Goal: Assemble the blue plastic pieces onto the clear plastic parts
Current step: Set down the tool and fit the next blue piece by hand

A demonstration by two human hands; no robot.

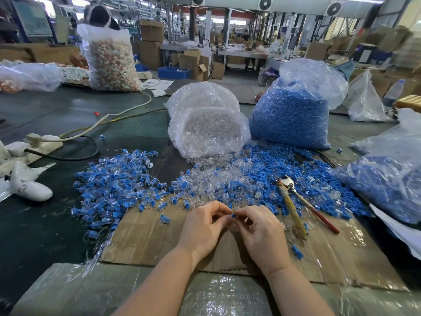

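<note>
My left hand (205, 226) and my right hand (259, 231) meet fingertip to fingertip over a cardboard sheet (145, 242). A small blue piece (233, 215) shows between the fingertips; the clear part it meets is mostly hidden by my fingers. In front of my hands lies a mixed heap of clear parts (205, 181) and loose blue pieces (257, 169). To the left spreads a pile of joined blue-and-clear parts (118, 185). Behind stand an open bag of clear parts (205, 126) and a bag of blue pieces (293, 115).
Pliers with a red and a wrapped handle (296, 201) lie right of my hands. Another bag of blue parts (387, 183) sits at the right edge. A power strip with cables (43, 142) and a white object (29, 185) lie left. A person sits behind a far bag (109, 58).
</note>
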